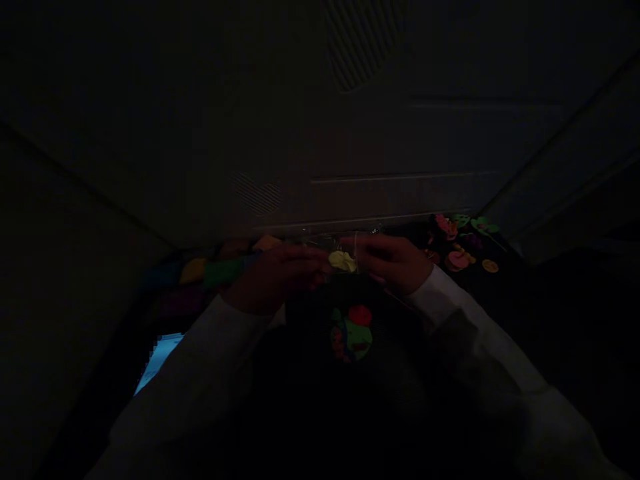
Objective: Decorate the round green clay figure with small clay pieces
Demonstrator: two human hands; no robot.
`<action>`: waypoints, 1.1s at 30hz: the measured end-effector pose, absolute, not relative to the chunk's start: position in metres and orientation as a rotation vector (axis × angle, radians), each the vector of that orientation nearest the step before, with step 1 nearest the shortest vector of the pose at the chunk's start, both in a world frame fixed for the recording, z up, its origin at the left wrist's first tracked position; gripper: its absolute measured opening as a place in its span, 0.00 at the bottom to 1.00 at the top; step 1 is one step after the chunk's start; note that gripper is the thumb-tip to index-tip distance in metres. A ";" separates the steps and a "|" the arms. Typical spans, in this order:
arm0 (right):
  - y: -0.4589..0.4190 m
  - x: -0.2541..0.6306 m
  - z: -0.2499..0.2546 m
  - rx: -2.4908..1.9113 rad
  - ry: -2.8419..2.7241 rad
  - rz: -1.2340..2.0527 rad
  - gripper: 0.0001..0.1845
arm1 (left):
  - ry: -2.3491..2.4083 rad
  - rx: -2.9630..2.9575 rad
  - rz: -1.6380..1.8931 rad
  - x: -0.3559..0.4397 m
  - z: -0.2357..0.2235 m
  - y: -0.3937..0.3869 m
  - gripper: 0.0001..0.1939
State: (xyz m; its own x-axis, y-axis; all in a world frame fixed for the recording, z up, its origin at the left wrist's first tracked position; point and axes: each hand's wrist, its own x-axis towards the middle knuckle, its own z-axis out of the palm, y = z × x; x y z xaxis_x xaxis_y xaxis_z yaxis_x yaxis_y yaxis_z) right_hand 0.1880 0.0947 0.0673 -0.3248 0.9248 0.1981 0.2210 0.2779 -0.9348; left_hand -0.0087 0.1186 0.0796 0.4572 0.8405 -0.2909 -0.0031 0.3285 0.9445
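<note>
The scene is very dark. A pale yellow lump of modelling clay (343,261) shows in a clear plastic bag (327,241) between my two hands. From the left, my left hand (280,275) curls its fingers at the bag's edge; the fingertips are in shadow. Across from it, my right hand (393,261) closes on the bag's other side. Below the hands lies a round clay piece (357,337), green with a red disc, a blue strip and pinkish bits.
Coloured clay packs (223,272) lie in a group on the left. A lit screen (163,357) glows beside my left forearm. Several small clay shapes (457,259) in pink, green and yellow sit at the right. A pale panel wall (280,133) rises behind.
</note>
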 end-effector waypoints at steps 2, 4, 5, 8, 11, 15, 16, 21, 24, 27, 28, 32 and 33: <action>0.094 0.188 0.067 -1.060 -1.719 1.104 0.18 | 0.952 1.093 0.689 -0.010 0.078 0.120 0.12; 0.095 0.189 0.068 -1.082 -1.723 1.065 0.19 | 0.946 1.056 0.717 -0.011 0.078 0.122 0.13; 0.095 0.189 0.068 -1.095 -1.732 1.028 0.19 | 0.952 1.027 0.733 -0.011 0.078 0.123 0.12; 0.096 0.189 0.070 -1.103 -1.780 0.895 0.18 | 1.030 0.960 0.761 -0.009 0.080 0.123 0.07; 0.097 0.187 0.069 -1.064 -1.884 0.747 0.17 | 1.098 0.958 0.750 -0.006 0.080 0.121 0.09; 0.097 0.181 0.068 -0.987 -2.020 0.546 0.20 | 1.069 0.899 0.762 -0.005 0.071 0.124 0.07; 0.096 0.179 0.068 -0.981 -2.037 0.518 0.21 | 1.055 0.866 0.767 -0.005 0.067 0.125 0.06; 0.093 0.173 0.067 -0.991 -2.100 0.500 0.24 | 0.828 0.563 0.834 -0.003 0.056 0.132 0.03; 0.092 0.172 0.067 -0.984 -2.135 0.500 0.24 | 0.773 0.499 0.858 0.000 0.055 0.132 0.03; 0.094 0.172 0.066 -0.967 -2.145 0.485 0.24 | 0.777 0.522 0.879 0.001 0.056 0.131 0.04; 0.094 0.173 0.066 -0.960 -2.142 0.478 0.24 | 0.772 0.532 0.884 0.000 0.056 0.131 0.04; 0.095 0.176 0.066 -0.963 -2.099 0.455 0.24 | 0.758 0.587 0.883 -0.002 0.057 0.130 0.02; 0.095 0.176 0.067 -0.976 -2.090 0.449 0.23 | 0.758 0.599 0.885 -0.002 0.058 0.129 0.01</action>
